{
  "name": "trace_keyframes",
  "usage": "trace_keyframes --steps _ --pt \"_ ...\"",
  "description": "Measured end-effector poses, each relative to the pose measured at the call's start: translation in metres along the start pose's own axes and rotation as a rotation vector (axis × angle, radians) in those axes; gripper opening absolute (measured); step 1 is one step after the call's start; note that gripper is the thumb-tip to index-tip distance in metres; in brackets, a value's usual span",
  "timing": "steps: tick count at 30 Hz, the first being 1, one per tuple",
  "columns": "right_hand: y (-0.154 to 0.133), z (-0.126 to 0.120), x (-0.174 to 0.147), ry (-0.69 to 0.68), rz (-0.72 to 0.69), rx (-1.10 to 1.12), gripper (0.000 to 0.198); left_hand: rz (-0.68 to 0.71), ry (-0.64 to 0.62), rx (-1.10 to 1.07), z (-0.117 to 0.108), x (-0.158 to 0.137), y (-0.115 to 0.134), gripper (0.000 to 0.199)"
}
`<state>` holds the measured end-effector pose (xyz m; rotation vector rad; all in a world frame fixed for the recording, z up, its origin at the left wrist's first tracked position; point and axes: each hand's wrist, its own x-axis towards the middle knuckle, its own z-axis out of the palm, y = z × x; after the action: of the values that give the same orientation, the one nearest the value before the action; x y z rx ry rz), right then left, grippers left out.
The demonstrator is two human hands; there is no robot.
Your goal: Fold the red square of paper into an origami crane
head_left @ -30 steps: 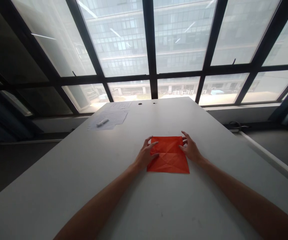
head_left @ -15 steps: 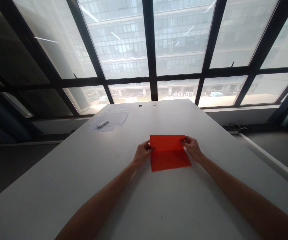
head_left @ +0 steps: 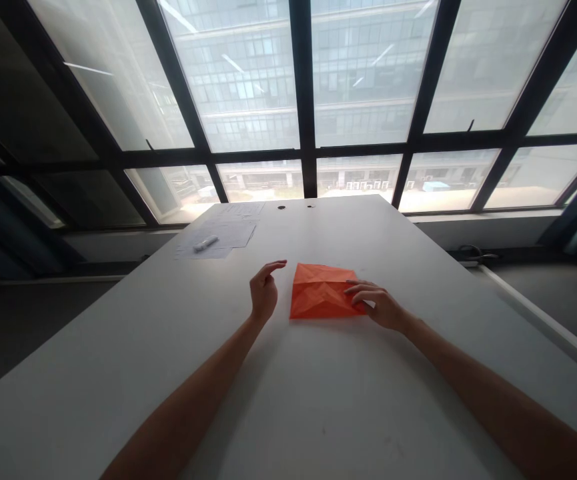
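Note:
A creased sheet of orange-red paper [head_left: 321,293] lies on the white table in front of me. Creases run across it, and its right edge is partly covered by my right hand [head_left: 375,303]. That hand rests with its fingers spread over the paper's right side, touching it from above. My left hand [head_left: 265,289] is off the sheet, a short gap to its left. It holds nothing; one finger points towards the paper while the others are partly bent.
White printed sheets [head_left: 243,233] lie at the table's far left, with a white marker-like stick [head_left: 205,244] on them. Two round holes pierce the table [head_left: 348,227] near its far edge. Large dark-framed windows [head_left: 308,160] stand behind it.
My left hand has let go of the paper and moved left. The paper has gone from held up by both sides to lying on the table, with my right hand lower on it.

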<state>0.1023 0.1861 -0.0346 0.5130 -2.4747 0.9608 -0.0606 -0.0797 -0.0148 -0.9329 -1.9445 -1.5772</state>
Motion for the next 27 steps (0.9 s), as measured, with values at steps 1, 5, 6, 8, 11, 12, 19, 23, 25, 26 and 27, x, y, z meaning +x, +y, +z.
trace_keyframes --steps 1,5,6,8,11,12,19,23,25,26,27 --pt "0.001 0.000 -0.001 -0.063 -0.009 0.005 0.028 -0.015 0.002 0.015 0.001 -0.001 -0.001 0.040" --pt "-0.002 -0.002 -0.003 -0.251 0.050 0.012 0.034 0.055 -0.413 0.219 0.012 -0.014 0.004 0.035" --pt "-0.002 -0.001 -0.003 -0.255 0.077 0.007 0.036 0.076 -0.545 0.299 0.016 -0.019 0.007 0.036" --pt "-0.003 0.003 -0.002 -0.154 0.130 -0.035 0.039 0.072 -0.753 0.435 0.024 -0.030 0.010 0.055" --pt "-0.005 0.016 0.000 0.056 0.189 -0.181 0.038 0.080 -0.964 0.539 0.030 -0.045 0.011 0.073" --pt "-0.006 0.022 0.002 0.064 0.202 -0.241 0.039 0.086 -0.984 0.560 0.031 -0.048 0.011 0.075" --pt "-0.004 0.043 0.000 -0.324 0.258 -0.412 0.071 0.056 -0.948 0.634 0.032 -0.053 0.006 0.061" --pt "0.000 0.041 -0.002 -0.306 0.253 -0.388 0.071 0.046 -0.937 0.646 0.029 -0.049 0.002 0.065" --pt "0.001 0.040 0.000 -0.262 0.278 -0.361 0.065 0.052 -0.951 0.640 0.028 -0.048 0.003 0.073" --pt "0.002 0.038 0.000 -0.227 0.298 -0.351 0.061 0.051 -0.957 0.636 0.027 -0.047 0.004 0.076" --pt "0.003 0.037 0.001 -0.188 0.316 -0.345 0.057 0.049 -0.963 0.633 0.027 -0.047 0.005 0.078"
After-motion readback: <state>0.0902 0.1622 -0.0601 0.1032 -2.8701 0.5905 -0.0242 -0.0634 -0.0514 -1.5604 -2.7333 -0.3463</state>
